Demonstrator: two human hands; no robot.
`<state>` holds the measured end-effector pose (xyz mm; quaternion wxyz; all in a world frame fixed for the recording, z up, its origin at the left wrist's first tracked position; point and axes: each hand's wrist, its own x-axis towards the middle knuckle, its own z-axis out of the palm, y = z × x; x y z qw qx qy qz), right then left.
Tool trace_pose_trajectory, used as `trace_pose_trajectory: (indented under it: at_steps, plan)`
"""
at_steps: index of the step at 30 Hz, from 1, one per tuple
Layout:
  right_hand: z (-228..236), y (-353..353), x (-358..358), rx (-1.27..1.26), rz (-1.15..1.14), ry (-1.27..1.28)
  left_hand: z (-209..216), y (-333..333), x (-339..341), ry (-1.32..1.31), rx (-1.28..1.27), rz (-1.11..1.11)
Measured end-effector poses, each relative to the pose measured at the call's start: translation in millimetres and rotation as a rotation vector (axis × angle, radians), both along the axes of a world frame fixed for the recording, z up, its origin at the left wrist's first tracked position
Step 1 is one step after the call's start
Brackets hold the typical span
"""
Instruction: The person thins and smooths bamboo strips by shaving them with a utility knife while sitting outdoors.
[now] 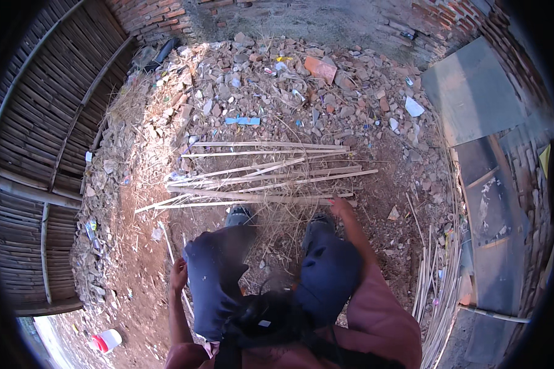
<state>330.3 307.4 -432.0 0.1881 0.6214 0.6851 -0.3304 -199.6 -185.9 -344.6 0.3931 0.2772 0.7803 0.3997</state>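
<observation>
Several pale bamboo strips (271, 165) lie crosswise on the ground in front of my feet, some crossing each other. My right hand (340, 206) reaches past my right knee. Its fingers are closed at the right end of the nearest wide bamboo strip (252, 196). My left hand (178, 274) is low beside my left knee, its fingers curled. A thin stick (167, 241) runs along the ground in line with that hand; whether the fingers hold it is hidden. Dry straw (277, 224) lies between my shoes.
Broken brick and stone rubble (258, 80) spreads up to the brick wall (289, 24). A bamboo-slat wall (31, 117) stands at left. Long thin strips (440, 289) lie at right beside leaning boards (474, 92). A red and white container (106, 340) sits at lower left.
</observation>
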Motion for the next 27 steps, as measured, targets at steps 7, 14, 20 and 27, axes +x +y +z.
trace_pose_trajectory:
  at_steps: [7, 14, 20, 27]
  plan:
    - [-44.7, 11.5, 34.3, 0.063, 0.000, -0.066, -32.7, -3.3, 0.6, -0.153, -0.153, 0.039]
    - [-43.4, 1.2, 4.8, 0.098, 0.029, -0.037, -95.0, -95.8, -6.0, -0.151, -0.159, 0.060]
    - [-64.6, 13.6, 35.7, 0.138, -0.086, -0.064, -123.1, -76.4, 1.6, -0.233, -0.081, 0.046]
    - [-41.8, -9.6, 23.5, 0.231, -0.027, -0.175, -124.4, -96.6, 9.6, -0.258, -0.120, 0.067]
